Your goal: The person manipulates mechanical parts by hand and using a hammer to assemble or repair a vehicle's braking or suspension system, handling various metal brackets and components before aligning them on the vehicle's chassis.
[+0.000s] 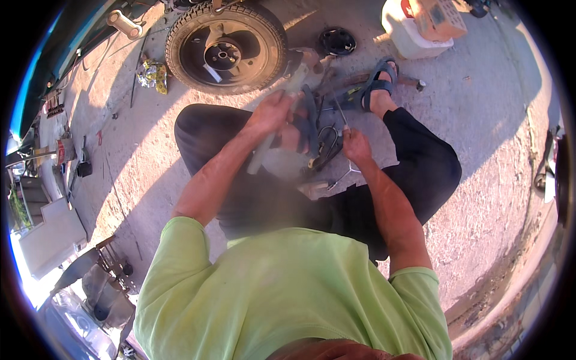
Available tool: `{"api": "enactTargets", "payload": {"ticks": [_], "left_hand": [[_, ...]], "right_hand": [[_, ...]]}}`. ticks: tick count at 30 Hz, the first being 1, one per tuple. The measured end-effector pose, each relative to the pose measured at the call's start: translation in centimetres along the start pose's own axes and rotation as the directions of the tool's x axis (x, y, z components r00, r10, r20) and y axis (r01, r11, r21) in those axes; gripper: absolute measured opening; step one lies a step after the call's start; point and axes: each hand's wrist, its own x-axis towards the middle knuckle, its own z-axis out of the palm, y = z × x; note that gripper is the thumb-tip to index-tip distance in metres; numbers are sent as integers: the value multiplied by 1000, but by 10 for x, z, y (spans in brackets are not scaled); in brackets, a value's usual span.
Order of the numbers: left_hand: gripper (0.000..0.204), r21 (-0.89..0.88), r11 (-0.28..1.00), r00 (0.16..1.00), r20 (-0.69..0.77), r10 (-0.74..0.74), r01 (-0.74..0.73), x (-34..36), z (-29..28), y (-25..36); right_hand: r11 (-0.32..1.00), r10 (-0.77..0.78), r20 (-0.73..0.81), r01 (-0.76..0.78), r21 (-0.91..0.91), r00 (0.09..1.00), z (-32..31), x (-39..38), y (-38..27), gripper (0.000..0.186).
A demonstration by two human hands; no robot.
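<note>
Care is being demanded in the head view: a pale bar [260, 155] is being gripped by the curled left hand [273, 111] near the sandalled left foot [291, 138], and a thin rod [340, 113] is being clasped by the right hand [357, 146], best being angled clear of that foot. Forward reach is being limited by the wheel [223, 55]; rightward room is being offered by the concrete floor [492, 162].

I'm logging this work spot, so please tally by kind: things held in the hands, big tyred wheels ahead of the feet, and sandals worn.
Held things: 2 (pale bar in left hand, thin rod in right hand)
Wheel: 1
Sandals: 2
Total: 5
</note>
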Motion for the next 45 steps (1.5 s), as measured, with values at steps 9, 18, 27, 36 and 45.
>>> {"api": "enactTargets", "payload": {"ticks": [9, 18, 27, 36, 45], "left_hand": [[40, -27, 1000, 1000, 8, -8, 8, -1, -5, 9], [41, 124, 992, 999, -29, 17, -13, -3, -11, 36], [46, 341, 890, 896, -218, 387, -301, 17, 16, 25], [43, 115, 989, 996, 30, 86, -89, 11, 8, 20], [37, -140, 990, 998, -60, -6, -3, 12, 3, -13]], "right_hand": [[990, 79, 42, -74, -116, 996, 2, 0, -4, 51], [990, 50, 8, -49, -133, 999, 7, -1, -3, 47], [980, -90, -69, 76, -186, 994, 24, -8, 14, 47], [997, -33, 53, 37, -70, 998, 6, -3, 5, 50], [992, 76, 106, -65, -106, 991, -6, -3, -3, 47]]}}
